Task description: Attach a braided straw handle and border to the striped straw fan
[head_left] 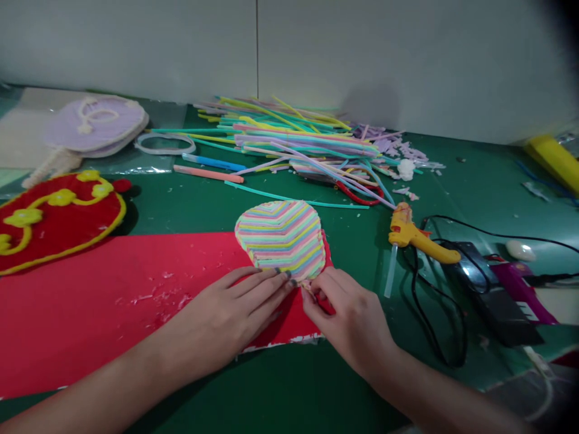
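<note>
A striped pastel piece (283,235), roughly round with zigzag rows, lies on the right end of a red sheet (90,301). My left hand (235,307) lies flat with its fingers stretched out, the fingertips touching the lower edge of the striped piece. At the piece's lower right edge, my right hand (348,307) pinches with thumb and index finger. What sits between those fingertips is small and mostly hidden, perhaps the end of a strip at the rim. Pale scraps are scattered on the red sheet.
A yellow glue gun (418,238) with black cables lies at right, beside a black power strip (493,295). Behind are a heap of pastel pipe cleaners (307,141), red-handled scissors (362,196) and two markers (210,173). A red fan-shaped piece (63,223) and a lilac one (97,126) lie left.
</note>
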`<state>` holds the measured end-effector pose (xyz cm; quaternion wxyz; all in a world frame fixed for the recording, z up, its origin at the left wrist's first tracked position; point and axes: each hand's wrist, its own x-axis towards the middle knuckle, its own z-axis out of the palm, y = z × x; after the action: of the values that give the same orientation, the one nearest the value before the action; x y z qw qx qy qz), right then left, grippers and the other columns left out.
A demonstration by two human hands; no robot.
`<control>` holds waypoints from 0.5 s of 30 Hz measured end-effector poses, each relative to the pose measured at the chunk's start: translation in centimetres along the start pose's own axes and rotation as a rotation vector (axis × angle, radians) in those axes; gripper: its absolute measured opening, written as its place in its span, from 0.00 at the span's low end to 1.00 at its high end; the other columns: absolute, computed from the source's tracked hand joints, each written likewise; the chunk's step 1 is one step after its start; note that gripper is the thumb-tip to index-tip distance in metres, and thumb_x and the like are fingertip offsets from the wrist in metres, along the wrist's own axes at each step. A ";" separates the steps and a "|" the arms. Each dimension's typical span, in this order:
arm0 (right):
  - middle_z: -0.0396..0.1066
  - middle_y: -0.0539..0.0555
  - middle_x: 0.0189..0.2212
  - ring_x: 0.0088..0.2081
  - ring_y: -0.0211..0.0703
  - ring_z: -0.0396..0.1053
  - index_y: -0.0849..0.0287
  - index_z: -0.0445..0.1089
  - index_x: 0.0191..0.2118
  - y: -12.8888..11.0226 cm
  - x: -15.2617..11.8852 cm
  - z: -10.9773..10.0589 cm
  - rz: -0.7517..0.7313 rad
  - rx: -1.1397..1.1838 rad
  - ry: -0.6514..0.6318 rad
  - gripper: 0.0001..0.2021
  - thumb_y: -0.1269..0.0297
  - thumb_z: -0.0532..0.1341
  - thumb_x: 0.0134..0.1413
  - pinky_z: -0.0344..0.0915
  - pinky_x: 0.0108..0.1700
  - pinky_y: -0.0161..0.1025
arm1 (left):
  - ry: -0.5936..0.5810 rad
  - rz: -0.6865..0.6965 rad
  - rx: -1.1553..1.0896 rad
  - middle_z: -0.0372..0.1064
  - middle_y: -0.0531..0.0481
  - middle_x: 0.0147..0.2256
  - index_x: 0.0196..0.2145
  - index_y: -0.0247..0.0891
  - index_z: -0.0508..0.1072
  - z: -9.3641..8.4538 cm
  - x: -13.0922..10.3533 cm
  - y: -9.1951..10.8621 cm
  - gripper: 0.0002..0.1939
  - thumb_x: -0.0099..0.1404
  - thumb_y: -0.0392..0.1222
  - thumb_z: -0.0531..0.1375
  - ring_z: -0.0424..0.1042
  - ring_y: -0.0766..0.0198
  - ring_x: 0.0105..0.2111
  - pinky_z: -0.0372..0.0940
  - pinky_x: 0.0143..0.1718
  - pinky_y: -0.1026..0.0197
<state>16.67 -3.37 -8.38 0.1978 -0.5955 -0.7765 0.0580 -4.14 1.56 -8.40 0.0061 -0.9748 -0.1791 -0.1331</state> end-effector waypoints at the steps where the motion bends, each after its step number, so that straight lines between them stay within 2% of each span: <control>1: 0.63 0.49 0.22 0.28 0.36 0.63 0.58 0.59 0.24 0.0 0.0 0.0 0.006 0.004 0.005 0.10 0.70 0.54 0.56 0.55 0.30 0.32 | -0.004 0.005 -0.008 0.67 0.43 0.53 0.54 0.32 0.65 -0.1 0.0 -0.1 0.20 0.67 0.30 0.46 0.67 0.59 0.51 0.62 0.52 0.56; 15: 0.62 0.48 0.22 0.27 0.36 0.62 0.58 0.58 0.24 -0.1 0.1 -0.1 0.005 0.007 -0.013 0.10 0.70 0.55 0.55 0.54 0.28 0.32 | -0.006 0.022 0.015 0.68 0.46 0.51 0.54 0.33 0.66 0.1 -0.1 0.0 0.20 0.68 0.31 0.44 0.65 0.59 0.53 0.59 0.54 0.57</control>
<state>16.63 -3.32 -8.27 0.1945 -0.5963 -0.7761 0.0650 -4.19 1.50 -8.55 0.0141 -0.9770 -0.1695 -0.1288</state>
